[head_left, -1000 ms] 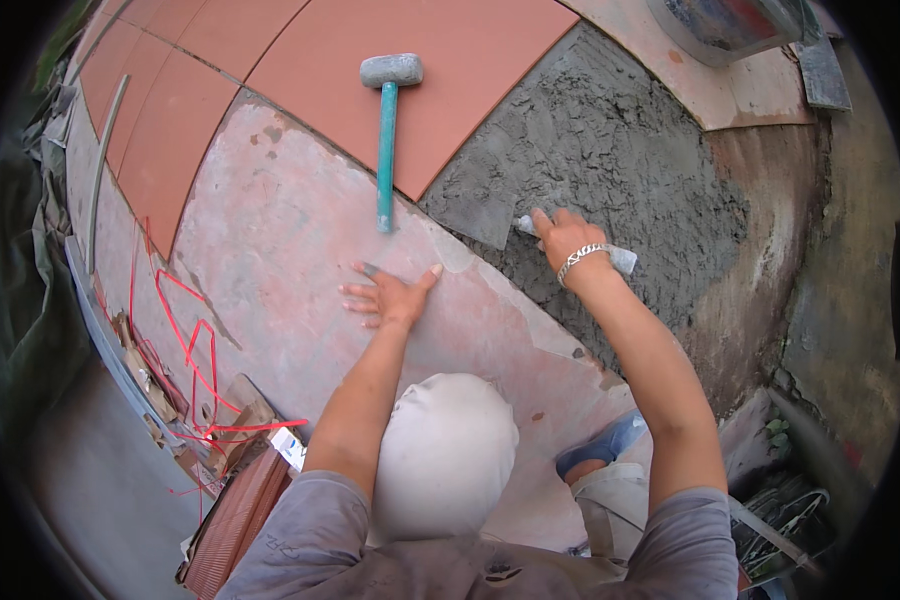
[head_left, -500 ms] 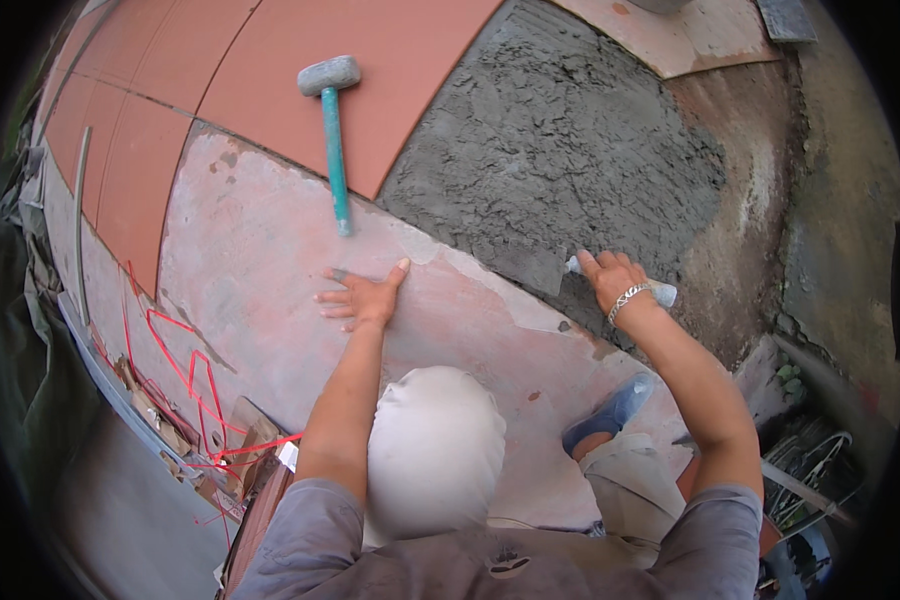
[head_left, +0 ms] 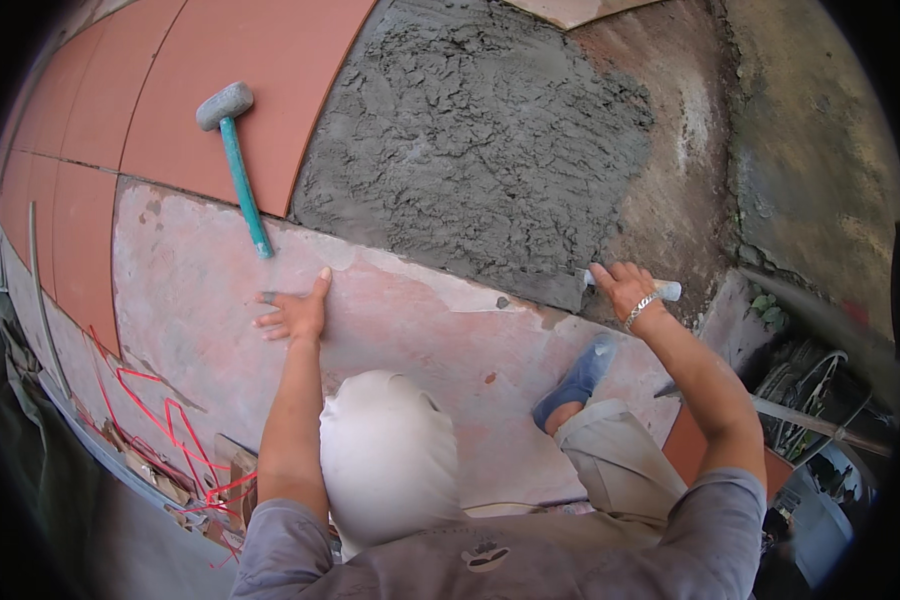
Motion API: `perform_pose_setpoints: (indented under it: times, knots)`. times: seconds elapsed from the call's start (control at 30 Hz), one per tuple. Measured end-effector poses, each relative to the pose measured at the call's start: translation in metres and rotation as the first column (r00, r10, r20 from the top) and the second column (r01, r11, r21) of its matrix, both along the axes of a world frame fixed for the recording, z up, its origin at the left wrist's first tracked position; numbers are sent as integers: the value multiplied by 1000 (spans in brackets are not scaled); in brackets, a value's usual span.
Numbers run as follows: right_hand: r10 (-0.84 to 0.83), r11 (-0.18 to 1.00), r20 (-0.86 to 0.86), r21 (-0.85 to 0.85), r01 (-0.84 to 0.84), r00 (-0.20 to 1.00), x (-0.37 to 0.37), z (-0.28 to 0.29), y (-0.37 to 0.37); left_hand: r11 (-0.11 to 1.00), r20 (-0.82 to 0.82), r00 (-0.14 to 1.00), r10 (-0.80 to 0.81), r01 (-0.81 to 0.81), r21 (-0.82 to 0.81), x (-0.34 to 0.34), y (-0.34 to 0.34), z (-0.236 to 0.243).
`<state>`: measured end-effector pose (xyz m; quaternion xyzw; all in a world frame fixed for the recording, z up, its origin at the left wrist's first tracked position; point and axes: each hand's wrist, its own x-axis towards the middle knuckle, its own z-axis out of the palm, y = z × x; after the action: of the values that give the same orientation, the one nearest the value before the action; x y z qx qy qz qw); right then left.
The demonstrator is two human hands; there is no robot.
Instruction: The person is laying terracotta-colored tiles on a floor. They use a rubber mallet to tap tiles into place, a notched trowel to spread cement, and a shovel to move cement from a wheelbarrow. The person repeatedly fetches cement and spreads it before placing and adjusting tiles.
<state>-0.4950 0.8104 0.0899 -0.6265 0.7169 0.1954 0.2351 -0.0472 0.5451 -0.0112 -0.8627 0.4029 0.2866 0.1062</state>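
Observation:
My right hand [head_left: 625, 290], with a chain bracelet at the wrist, is wrapped round the pale handle of a trowel [head_left: 555, 288]. The mortar-smeared blade lies flat on the near edge of the wet grey mortar bed [head_left: 470, 140], beside the pale pinkish slab [head_left: 390, 330]. On that slab my left hand [head_left: 298, 312] rests with its fingers spread, holding nothing. Beyond it lies a mallet [head_left: 238, 165] with a grey head and a teal handle. Its head is on the red tiles [head_left: 210, 60] and its handle end reaches over the slab.
My bent knee [head_left: 390, 450] and blue-shod foot [head_left: 575, 380] are on the near side. Red strapping [head_left: 175, 420] and scraps lie at the left edge. A rough wall [head_left: 810, 150] bounds the right, with wire and clutter [head_left: 810, 400] at lower right.
The view has shifted, so the mallet and tiles appear farther left. My right hand has drawn the trowel rightward along the mortar's near edge. My left hand stays spread on the slab.

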Motion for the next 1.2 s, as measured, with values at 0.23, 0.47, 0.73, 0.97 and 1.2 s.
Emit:
perform_pose_setpoints:
  times: [0.23, 0.47, 0.73, 0.97, 1.2]
  knots:
    - [21, 1000, -33, 17, -21, 999, -39, 1, 56, 1000, -43, 999, -1, 1, 1, -1, 1, 5]
    - [6, 999, -118, 46, -1, 993, -59, 0, 86, 1000, -21, 1000, 5, -5, 12, -5, 1, 8]
    - [-455, 875, -139, 114, 471, 879, -59, 44, 137, 999, 27, 999, -32, 32, -15, 1, 3, -4]
    - [-878, 441, 63, -277, 854, 474, -73, -3, 134, 1000, 36, 999, -11, 12, -8, 0, 4, -2]
    - [-987, 158, -13, -283, 946, 161, -98, -79, 113, 1000, 89, 996, -19, 19, 0, -1, 6, -3]
